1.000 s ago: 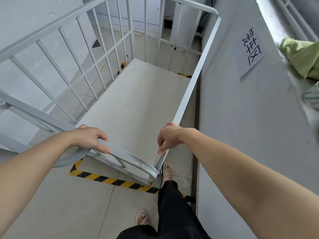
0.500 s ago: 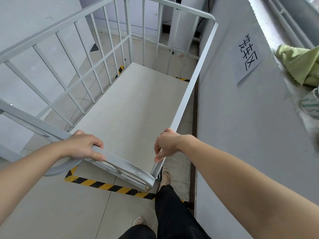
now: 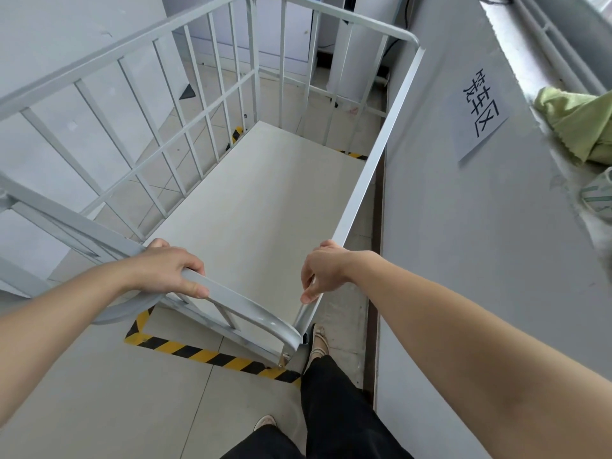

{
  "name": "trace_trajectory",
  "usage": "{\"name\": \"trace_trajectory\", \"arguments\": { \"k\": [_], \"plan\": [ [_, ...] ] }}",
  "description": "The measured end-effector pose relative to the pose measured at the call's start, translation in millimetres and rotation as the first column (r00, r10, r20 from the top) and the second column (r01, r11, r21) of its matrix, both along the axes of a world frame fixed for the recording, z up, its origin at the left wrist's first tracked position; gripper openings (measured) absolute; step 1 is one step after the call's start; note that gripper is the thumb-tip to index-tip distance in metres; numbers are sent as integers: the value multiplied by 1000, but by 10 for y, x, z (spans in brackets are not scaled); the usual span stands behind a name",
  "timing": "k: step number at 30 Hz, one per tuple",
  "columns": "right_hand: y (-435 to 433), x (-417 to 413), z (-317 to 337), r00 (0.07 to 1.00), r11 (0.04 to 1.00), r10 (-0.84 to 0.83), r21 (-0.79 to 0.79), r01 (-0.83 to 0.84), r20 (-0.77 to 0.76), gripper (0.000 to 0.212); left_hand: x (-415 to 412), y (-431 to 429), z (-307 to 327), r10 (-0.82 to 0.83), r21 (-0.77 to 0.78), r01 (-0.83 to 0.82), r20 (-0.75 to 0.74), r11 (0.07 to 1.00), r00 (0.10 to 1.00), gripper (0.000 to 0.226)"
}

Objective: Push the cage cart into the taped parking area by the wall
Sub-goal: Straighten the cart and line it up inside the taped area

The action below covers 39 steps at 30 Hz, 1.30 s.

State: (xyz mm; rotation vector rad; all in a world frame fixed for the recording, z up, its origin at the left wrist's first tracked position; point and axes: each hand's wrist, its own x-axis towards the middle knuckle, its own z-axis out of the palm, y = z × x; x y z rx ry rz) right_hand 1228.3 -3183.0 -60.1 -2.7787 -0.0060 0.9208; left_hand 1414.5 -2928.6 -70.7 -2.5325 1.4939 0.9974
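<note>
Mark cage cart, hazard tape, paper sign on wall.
cage cart (image 3: 265,207): head view, bare deck
hazard tape (image 3: 212,356): head view, near strip
paper sign (image 3: 482,115): head view, sheet's middle

Left hand (image 3: 165,270) and right hand (image 3: 326,270) grip the cage cart (image 3: 265,200) beside the wall (image 3: 463,260).
</note>
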Motion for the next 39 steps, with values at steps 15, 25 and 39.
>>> {"name": "trace_trajectory", "arguments": {
  "k": [15,25,39],
  "plan": [
    [-2,50,28,997,1000,-28,-14,27,-74,43,-28,-43,70,41,106,-38,-26,994,999,88],
    [19,121,-2,985,998,20,-52,-29,-173,47,-44,-56,83,132,204,-118,-54,972,990,40],
    [1032,820,293,951,938,-203,232,257,-235,53,561,227,141,-33,90,37,-39,995,999,41]
  ]
}}
